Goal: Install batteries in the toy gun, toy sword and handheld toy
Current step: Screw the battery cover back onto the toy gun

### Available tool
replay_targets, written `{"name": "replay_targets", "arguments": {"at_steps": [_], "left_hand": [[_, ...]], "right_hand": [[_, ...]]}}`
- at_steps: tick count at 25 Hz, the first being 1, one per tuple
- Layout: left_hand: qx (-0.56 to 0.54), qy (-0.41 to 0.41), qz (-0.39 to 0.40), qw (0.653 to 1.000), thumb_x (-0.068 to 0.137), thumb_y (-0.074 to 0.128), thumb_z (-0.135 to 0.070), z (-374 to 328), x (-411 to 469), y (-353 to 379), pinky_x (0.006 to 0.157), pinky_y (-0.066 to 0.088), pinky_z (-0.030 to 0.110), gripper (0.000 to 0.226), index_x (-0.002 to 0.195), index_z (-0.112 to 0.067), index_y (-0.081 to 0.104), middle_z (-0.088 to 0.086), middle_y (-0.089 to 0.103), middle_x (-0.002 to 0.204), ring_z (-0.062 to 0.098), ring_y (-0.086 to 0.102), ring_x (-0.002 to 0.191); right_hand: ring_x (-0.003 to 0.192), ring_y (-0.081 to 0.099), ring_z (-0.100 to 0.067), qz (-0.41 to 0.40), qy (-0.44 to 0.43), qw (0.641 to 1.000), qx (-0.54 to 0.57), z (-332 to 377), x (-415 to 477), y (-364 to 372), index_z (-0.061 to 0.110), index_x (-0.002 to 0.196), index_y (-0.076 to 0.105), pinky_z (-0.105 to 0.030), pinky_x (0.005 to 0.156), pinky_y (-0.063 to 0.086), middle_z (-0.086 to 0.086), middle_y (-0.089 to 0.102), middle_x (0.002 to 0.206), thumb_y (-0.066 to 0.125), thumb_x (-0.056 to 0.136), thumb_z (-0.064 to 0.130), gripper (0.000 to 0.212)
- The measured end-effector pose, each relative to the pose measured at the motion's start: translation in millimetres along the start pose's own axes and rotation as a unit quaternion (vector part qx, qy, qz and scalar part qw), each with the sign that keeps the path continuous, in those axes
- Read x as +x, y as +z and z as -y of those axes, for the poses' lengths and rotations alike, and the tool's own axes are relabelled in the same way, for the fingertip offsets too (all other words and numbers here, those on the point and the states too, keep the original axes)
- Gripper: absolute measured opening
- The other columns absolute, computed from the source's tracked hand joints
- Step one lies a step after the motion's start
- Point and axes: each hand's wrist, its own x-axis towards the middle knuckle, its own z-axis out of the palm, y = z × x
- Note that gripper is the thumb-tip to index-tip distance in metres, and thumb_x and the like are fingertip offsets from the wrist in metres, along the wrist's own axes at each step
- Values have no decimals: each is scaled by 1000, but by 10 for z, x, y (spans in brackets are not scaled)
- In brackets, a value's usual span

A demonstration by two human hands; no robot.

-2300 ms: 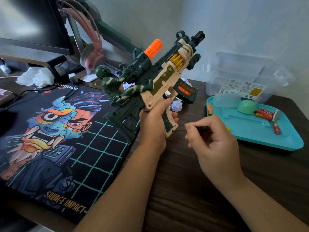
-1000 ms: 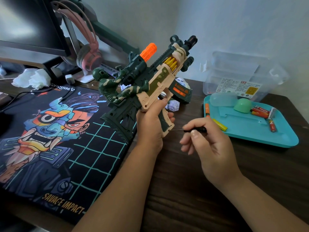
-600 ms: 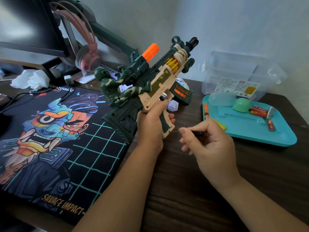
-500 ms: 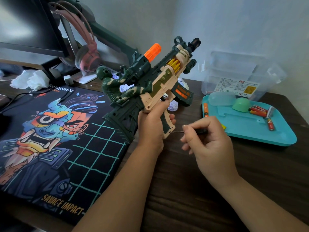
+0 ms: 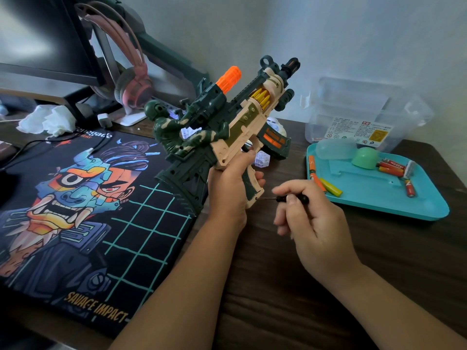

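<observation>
The left hand [image 5: 228, 190] grips the toy gun [image 5: 227, 130] by its handle, tilted above the worktop [image 5: 290, 286], so the right hand [image 5: 310, 218], pinching a small screwdriver [image 5: 283, 198], reaches the handle's screw.

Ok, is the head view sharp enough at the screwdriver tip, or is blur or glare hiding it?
Head view: screwdriver tip at the toy gun grip is sharp, no glare; right hand lower fingertips slightly blurred; clear bin washed pale; wide-angle bends the edges.
</observation>
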Motion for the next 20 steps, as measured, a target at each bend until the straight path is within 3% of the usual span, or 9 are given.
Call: {"name": "replay_targets", "arguments": {"at_steps": [4,7,10,12,16,20], "left_hand": [[-7,-1,-2,1000,89,65,-9,-4,-2,4,53,53,25,17,90,-26,69,-9,70,70,10,64,56],[-5,-3,-3,1000,89,64,-8,-13,-5,6,51,53,24,16,90,-24,69,-11,70,65,8,63,54],[-3,-3,-1,1000,90,64,-10,-10,-4,0,53,55,25,14,90,-23,68,-8,69,62,10,63,54],[-1,-3,1,1000,90,63,-10,-11,-6,6,53,55,25,15,90,-24,68,-8,69,61,9,63,53],[-3,-2,-4,1000,90,63,-9,-5,0,6,52,55,25,14,91,-23,69,-8,69,64,9,63,53],[-5,-7,-1,1000,90,64,-10,8,6,2,53,54,27,13,94,-21,68,-7,69,66,11,64,55]], "right_hand": [[54,61,-7,-8,-16,1000,-12,3,-9,17,23,115,60,-12,52,48,11,59,61,44,97,29,25],[56,64,-8,-1,9,999,33,22,-23,27,21,113,64,-9,51,46,9,62,61,49,94,29,26],[68,70,-10,12,45,994,97,14,-23,16,19,101,63,-17,55,52,4,68,74,49,93,29,19],[74,71,-15,18,60,989,137,8,-27,10,17,103,61,-24,58,56,0,70,79,44,92,28,22],[73,71,-8,-3,30,997,77,16,-18,31,19,108,62,-20,59,56,6,70,79,47,95,23,19],[68,69,-6,-27,8,998,47,22,2,6,15,99,65,-13,58,52,8,69,81,59,89,26,16]]}}
